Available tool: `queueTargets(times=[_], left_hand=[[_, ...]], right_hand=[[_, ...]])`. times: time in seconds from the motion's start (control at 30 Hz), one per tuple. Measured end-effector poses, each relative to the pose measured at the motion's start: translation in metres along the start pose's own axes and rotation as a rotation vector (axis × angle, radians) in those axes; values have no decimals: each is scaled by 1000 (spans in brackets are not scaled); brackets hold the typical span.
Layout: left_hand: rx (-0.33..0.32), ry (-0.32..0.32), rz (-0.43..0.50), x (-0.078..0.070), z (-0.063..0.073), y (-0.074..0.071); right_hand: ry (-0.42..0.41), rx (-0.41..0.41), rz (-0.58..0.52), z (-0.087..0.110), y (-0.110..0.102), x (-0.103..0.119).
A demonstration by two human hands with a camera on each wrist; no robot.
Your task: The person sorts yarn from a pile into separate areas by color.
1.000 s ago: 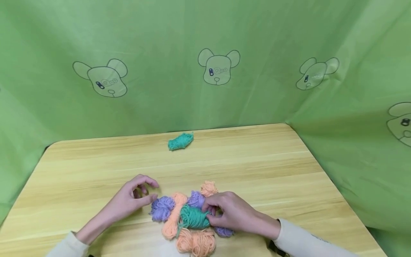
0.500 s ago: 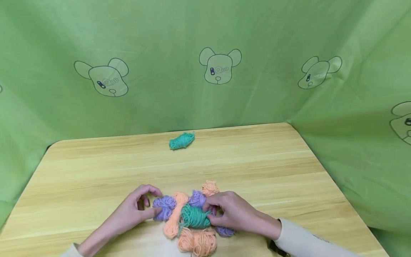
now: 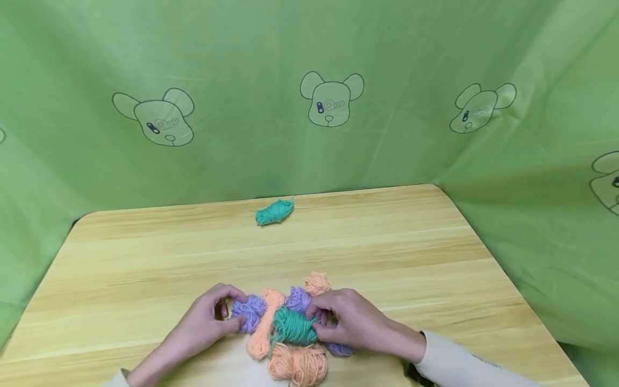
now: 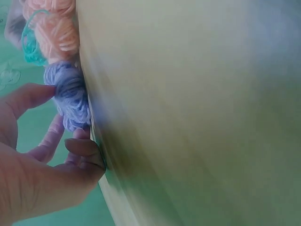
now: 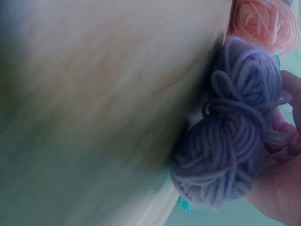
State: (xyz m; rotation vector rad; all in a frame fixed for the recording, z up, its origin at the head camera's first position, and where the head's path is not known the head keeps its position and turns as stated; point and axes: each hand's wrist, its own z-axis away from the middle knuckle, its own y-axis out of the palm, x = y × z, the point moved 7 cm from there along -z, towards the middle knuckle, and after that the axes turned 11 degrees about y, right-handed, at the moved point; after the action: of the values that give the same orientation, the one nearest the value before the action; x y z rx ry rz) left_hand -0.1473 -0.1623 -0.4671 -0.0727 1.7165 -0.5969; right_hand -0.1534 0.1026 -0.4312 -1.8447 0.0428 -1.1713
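My left hand holds a purple yarn skein at the left end of a cluster, thumb on the near side and fingers on the far side. In the left wrist view, thumb and fingertips touch this purple yarn. My right hand pinches the right end of a green yarn skein lying in the middle of the cluster. The fingertips there are partly hidden. Beneath that hand lies another purple skein, large in the right wrist view.
A long peach skein lies between the left purple and green skeins. Another peach skein is in front. Farther back are a small purple skein and a peach one. A second green skein lies near the wooden table's far edge.
My left hand has moved right and toward me, from beside the left purple skein to a hold on it. The right hand stays at the green skein.
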Motion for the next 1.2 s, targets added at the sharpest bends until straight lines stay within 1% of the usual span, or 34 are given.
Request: queueTargets(times=[0.2, 0.57, 0.73, 0.93, 1.2], left_hand=[[-1, -17, -36, 1, -1, 4], [-32, -75, -21, 0, 1, 0], [-36, -85, -14, 0, 2, 0], [-30, -99, -10, 0, 1, 2], [-21, -108, -13, 2, -1, 4]], right_hand=[[3, -22, -25, 1, -3, -2], [-26, -39, -89, -2, -9, 5], [-30, -45, -114, -4, -12, 8], [6, -53, -137, -7, -16, 7], [67, -76, -165, -11, -30, 3]])
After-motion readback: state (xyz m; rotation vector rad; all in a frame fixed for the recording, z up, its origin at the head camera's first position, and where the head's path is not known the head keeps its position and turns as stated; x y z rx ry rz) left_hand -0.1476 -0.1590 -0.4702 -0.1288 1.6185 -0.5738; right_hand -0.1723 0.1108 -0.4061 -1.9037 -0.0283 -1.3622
